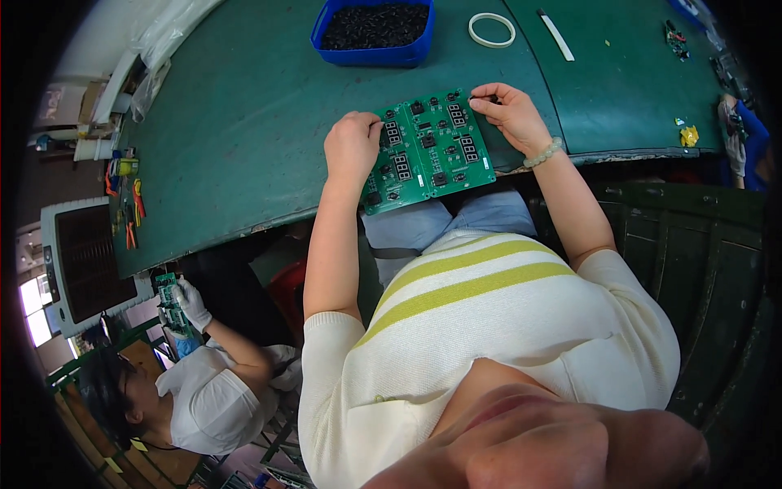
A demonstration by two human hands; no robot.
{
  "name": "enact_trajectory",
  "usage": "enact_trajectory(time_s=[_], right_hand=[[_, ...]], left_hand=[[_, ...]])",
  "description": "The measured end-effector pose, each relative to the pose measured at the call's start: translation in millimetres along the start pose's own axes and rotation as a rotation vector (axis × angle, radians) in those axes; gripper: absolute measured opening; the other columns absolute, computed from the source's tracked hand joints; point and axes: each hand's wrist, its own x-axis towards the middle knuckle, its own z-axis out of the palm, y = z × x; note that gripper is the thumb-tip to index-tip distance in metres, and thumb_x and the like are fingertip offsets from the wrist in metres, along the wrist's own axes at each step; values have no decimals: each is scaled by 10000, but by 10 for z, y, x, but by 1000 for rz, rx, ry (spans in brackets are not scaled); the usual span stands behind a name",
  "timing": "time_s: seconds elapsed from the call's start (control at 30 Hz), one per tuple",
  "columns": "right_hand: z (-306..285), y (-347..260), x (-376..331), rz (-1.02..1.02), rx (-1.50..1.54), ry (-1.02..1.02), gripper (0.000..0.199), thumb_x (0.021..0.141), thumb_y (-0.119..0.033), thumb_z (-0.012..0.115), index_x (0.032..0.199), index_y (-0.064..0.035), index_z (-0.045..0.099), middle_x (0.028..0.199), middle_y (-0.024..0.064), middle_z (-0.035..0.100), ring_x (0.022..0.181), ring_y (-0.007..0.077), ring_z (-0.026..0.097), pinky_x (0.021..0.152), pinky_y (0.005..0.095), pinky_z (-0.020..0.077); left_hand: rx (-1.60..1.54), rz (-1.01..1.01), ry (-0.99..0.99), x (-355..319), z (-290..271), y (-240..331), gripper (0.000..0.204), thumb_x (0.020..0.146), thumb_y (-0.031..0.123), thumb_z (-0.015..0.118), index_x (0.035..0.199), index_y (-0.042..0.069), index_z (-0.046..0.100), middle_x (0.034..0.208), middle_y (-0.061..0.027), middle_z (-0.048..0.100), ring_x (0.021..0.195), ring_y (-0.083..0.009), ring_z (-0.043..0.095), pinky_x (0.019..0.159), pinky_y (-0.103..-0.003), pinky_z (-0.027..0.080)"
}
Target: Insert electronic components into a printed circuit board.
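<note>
While left hand (352, 147), curled, holds green circuit board (429, 155) by left edge, upper centre, right hand (516, 118) pinches small black part (494, 99).

– What takes centre stage?
– A green board (411, 182), overhanging the near edge of the desk (244, 155); the left hand (352, 147) at its left side, the right hand (519, 121) pinching a dark piece (494, 99) near its upper right corner.
– And around them?
– A blue tray (371, 58) of black bits (375, 28) sits beyond, a pale ring (492, 46) to its right. At left, a gloved co-worker (216, 403) holds another board (170, 303).
</note>
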Motion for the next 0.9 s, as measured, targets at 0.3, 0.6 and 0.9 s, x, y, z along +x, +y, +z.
enact_trajectory(time_s=[0.3, 0.6, 0.9], right_hand=[[-25, 71, 97, -230, -561, 9, 160, 738, -61, 710, 884, -10, 669, 708, -27, 590, 631, 30, 459, 582, 170, 395], [-37, -20, 102, -278, -709, -100, 162, 765, -116, 682, 893, -17, 691, 692, 2, 606, 626, 52, 482, 595, 206, 422], [79, -125, 40, -232, -883, -55, 170, 775, -141, 659, 884, -13, 687, 695, 64, 637, 630, 91, 550, 602, 239, 455]], left_hand=[[-34, -44, -58, 12, -87, 42, 103, 745, 131, 651, 817, 64, 682, 753, -100, 605, 672, -268, 571, 621, -366, 463], [-53, -79, -94, 23, -42, 6, 102, 763, 127, 626, 824, 70, 683, 842, -113, 643, 769, -302, 611, 682, -381, 491], [-127, -102, -36, -5, 12, -41, 125, 733, 110, 658, 840, 51, 683, 751, -122, 613, 652, -270, 565, 625, -357, 466]])
